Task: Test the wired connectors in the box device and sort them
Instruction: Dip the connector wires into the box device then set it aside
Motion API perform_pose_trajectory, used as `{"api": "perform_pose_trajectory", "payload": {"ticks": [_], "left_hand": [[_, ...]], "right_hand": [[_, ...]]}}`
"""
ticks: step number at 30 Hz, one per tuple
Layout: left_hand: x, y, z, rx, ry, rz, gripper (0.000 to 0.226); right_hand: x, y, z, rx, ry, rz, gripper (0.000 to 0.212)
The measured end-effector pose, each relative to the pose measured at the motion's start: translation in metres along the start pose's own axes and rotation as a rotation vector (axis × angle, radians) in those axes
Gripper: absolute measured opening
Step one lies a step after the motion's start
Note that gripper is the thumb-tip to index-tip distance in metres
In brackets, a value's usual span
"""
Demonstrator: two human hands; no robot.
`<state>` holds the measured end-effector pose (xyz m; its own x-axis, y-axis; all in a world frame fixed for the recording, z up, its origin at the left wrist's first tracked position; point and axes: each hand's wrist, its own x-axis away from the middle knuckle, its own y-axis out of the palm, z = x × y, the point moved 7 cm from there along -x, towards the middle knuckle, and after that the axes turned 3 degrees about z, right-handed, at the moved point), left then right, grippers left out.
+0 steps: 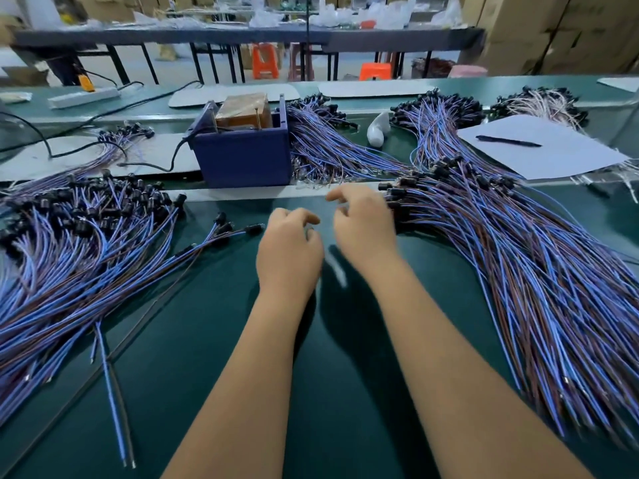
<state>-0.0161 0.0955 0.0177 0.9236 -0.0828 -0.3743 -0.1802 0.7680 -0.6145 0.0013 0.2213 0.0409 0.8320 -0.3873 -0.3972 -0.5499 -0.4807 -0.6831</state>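
Note:
The blue box device (pixel 242 157) stands at the back of the green table (pixel 242 340), open on top with a brown block (pixel 243 110) inside. My left hand (pixel 288 250) is in front of it with fingers curled, pinching a small dark connector; its blurred pale wire (pixel 337 267) trails down between my wrists. My right hand (pixel 363 223) hovers beside it with loosely curled fingers that hold nothing, at the edge of the right pile of wired connectors (pixel 518 257). Another big pile (pixel 86 243) of blue and brown wires with black connectors lies at the left.
More wire bundles lie behind the box (pixel 328 143) and at the back right (pixel 442 115). A white sheet (pixel 560 160) with a pen (pixel 508 141) is at the right and a white object (pixel 378 129) beside it. A black cable (pixel 173 157) runs left from the box; a power strip (pixel 83 96) lies far left.

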Motion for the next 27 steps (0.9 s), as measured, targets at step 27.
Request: {"api": "perform_pose_trajectory", "payload": {"ticks": [27], "left_hand": [[-0.018,-0.043,-0.044,0.785,-0.259,0.232,0.025]], "right_hand": [[0.023,0.060,-0.013,-0.794,0.244,-0.217,0.026]]}}
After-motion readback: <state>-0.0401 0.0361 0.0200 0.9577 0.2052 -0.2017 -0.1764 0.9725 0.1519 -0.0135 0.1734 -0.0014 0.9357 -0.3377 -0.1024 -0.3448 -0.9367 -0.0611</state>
